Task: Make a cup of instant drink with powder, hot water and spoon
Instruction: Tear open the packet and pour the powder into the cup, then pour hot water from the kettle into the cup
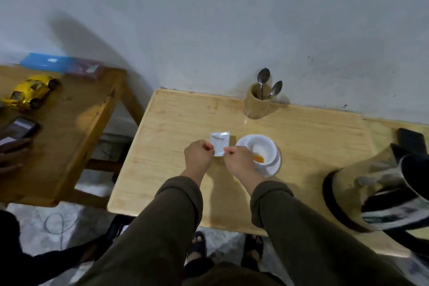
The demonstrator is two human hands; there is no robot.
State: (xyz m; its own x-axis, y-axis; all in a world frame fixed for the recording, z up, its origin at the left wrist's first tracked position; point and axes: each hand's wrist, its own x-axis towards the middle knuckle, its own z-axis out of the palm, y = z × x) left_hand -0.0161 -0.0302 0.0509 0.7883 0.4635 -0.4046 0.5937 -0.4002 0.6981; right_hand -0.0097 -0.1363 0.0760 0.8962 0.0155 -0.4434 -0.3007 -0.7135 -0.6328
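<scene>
- Head view: the left hand (199, 154) and the right hand (239, 160) are both closed in a pinch on the lower corners of a small white sachet (219, 143), held just above the counter (176, 121) and just left of the cup.
- The white cup (261, 146) sits on its saucer (274, 166) near the middle of the counter, and a small heap of orange powder (258, 158) lies at the bottom (so the powder step looks done, or nearly; whether anything is left in the sachet cannot be told).
- Still to do, as I judge it: put the sachet down, pour the hot water, fetch a spoon and stir. The cup shows no liquid.
- The kettle (380, 195) stands at the right edge of the counter, well apart from the cup.
- Two spoons (269, 86) stand bowl-up in a wooden holder (256, 104) at the back by the wall.
- Nothing lies between cup and kettle or cup and holder, so both reaches look clear.
- On a separate table to the left sit a yellow toy car (31, 91) and a phone (19, 129) (another person's hand rests beside it); none of it is in the way.
</scene>
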